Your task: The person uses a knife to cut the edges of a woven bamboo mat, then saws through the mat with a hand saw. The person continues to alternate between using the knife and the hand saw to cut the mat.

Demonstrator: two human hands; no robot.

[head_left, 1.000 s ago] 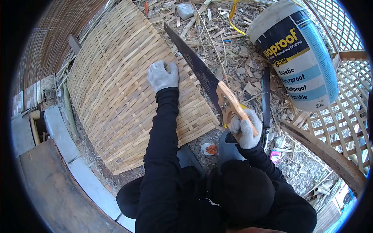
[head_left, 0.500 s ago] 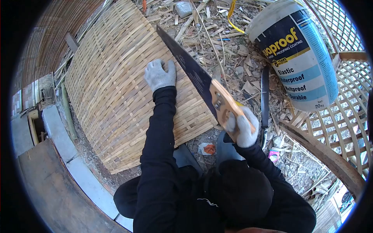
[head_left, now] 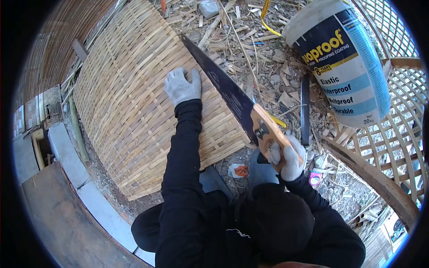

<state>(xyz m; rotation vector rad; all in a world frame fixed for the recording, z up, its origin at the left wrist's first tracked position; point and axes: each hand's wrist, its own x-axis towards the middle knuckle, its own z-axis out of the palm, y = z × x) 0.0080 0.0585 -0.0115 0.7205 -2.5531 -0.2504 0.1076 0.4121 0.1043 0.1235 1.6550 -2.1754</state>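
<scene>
A woven bamboo mat [head_left: 129, 94] lies on the ground in front of me. My left hand [head_left: 183, 85], in a pale grey glove, rests on it with the thumb apart from the fingers. My gloved right hand [head_left: 291, 156] is wrapped round the wooden handle of a handsaw [head_left: 228, 91]. The saw's dark blade runs along the mat's right edge, its tip pointing away from me. Whether the teeth bite into the bamboo is hard to tell.
A white coating bucket [head_left: 344, 67] stands at right, beside a bamboo lattice [head_left: 402, 134]. A long dark blade [head_left: 305, 109] lies near the bucket among wood scraps. Pale blocks [head_left: 105, 214] and a brown board [head_left: 62, 210] are at left. My boots [head_left: 261, 172] are by the mat's near edge.
My right hand has drawn the saw back toward me and slightly right. My left hand stays on the mat in nearly the same place.
</scene>
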